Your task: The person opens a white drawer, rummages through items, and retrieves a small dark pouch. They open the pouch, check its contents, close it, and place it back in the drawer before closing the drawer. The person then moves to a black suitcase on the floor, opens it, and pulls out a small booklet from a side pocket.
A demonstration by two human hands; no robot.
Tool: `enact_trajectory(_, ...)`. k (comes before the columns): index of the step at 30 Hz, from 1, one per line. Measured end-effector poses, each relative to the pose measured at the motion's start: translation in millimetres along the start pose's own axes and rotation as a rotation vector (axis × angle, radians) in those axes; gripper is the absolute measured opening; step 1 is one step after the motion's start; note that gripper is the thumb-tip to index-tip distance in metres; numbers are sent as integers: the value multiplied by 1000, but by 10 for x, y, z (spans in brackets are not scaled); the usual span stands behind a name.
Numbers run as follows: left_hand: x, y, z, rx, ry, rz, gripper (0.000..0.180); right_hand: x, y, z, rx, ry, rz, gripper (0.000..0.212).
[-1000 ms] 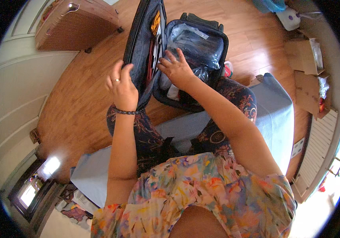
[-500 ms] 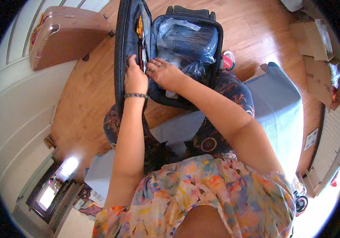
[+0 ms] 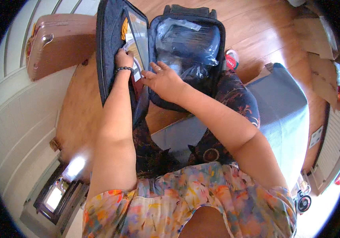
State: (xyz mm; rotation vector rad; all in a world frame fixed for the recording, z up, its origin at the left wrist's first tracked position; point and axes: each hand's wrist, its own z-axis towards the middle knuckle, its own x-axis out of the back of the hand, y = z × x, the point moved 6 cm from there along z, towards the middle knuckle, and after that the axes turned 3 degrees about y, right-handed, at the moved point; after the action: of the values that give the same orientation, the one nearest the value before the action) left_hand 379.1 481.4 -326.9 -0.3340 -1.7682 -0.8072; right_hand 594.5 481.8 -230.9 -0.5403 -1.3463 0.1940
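Observation:
A black soft-sided suitcase [image 3: 223,59] lies open in front of me, its lid [image 3: 106,51] standing up at the left. Inside the lid, a see-through pocket panel [image 3: 139,28] is pulled away from the lining. My left hand [image 3: 124,59] reaches into this pocket, closed at the edge of some pale booklets or papers [image 3: 137,59]; its fingertips are partly hidden. My right hand [image 3: 166,82] rests at the panel's lower part, fingers apart and touching the papers' side. Dark contents in a clear plastic bag [image 3: 188,41] fill the suitcase base. A yellow-orange item [image 3: 125,28] sits higher in the pocket.
A rose-coloured hard suitcase [image 3: 61,47] stands at the left by the white panelled wall [image 3: 15,95]. My legs straddle the open case. A blue-grey cloth-covered seat [image 3: 277,99] is under and beside me; cardboard boxes [image 3: 316,43] stand at the far right on the wooden floor.
The lid has tilted further left and its pocket gapes wider, showing more of the papers. My left hand has moved left and deeper into the pocket; my right fingers have spread.

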Motion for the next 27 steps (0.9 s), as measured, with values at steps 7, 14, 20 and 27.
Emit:
enact_trajectory(7,265,-291,-162,118,-55,-118,29,-42,-55,30,13,29,48,36)
enact_trajectory(14,320,-173,-432,111,42,-304,30,-56,-78,-14,27,-12,28,36)
enact_trajectory(20,355,-226,-498,135,62,-271,32,-36,-77,-16,35,6,24,37)
enact_trajectory(27,323,-183,-569,157,-28,-586,44,-54,-70,-10,34,-34,11,38)
